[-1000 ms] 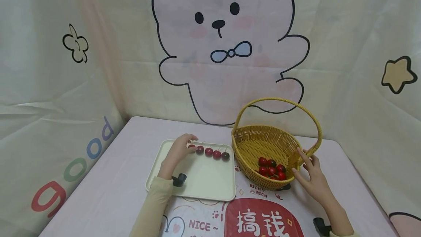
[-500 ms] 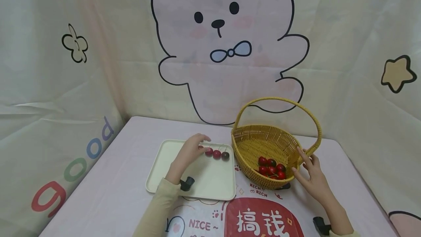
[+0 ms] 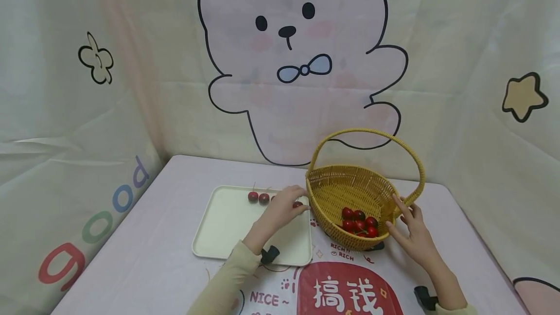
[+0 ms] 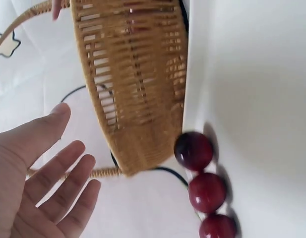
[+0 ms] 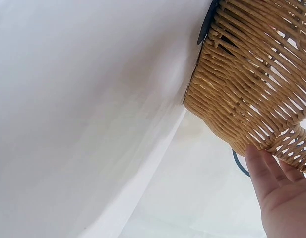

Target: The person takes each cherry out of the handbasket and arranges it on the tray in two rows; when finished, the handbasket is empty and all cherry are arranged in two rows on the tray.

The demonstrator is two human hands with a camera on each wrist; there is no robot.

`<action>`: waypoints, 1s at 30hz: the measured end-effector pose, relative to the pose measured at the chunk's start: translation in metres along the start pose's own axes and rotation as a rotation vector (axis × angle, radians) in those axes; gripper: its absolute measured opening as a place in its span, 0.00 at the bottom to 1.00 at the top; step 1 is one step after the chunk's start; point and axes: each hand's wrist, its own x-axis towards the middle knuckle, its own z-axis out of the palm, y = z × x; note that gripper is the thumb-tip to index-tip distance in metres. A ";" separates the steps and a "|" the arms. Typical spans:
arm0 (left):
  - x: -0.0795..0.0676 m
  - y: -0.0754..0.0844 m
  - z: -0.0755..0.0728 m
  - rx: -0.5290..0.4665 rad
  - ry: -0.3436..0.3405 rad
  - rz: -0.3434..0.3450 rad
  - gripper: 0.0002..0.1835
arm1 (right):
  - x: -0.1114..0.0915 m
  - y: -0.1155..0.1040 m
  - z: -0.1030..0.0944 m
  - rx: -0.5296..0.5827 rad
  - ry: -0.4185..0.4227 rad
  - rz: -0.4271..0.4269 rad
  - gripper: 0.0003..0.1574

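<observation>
My left hand point(image 3: 284, 208) is over the right end of a row of dark red cherries point(image 3: 253, 197) along the far edge of a cream tray point(image 3: 227, 227). In the left wrist view its fingers are spread with nothing between them, and three cherries point(image 4: 207, 192) show beside it. The hand covers part of the row in the head view. My right hand point(image 3: 415, 237) touches the right side of a yellow woven basket point(image 3: 350, 176) near the handle's base, its fingers fairly straight against the weave. Several bright red cherries point(image 3: 359, 226) lie at the basket's near side.
The basket's tall arched handle point(image 3: 365, 131) rises above it, and the basket stands close beside the tray's right edge. A white table point(image 3: 166, 237) with a printed red patch point(image 3: 345, 290) lies under both. Printed cloth point(image 3: 306, 111) hangs behind.
My left hand has moved rightward along the row of cherries, from its left end to its right end, uncovering the left cherries. My right hand stays at the basket.
</observation>
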 end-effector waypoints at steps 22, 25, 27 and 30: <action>0.056 0.039 0.061 0.065 -0.287 0.046 0.15 | 0.001 -0.003 -0.002 0.010 0.015 -0.027 0.51; 0.063 0.040 0.065 0.084 -0.321 0.052 0.15 | 0.001 -0.003 -0.002 0.009 0.016 -0.022 0.51; 0.067 0.040 0.068 0.083 -0.350 0.048 0.15 | 0.000 -0.002 -0.002 0.005 0.014 -0.014 0.51; 0.073 0.040 0.070 0.071 -0.388 0.031 0.16 | 0.000 -0.002 -0.002 0.012 0.011 -0.010 0.51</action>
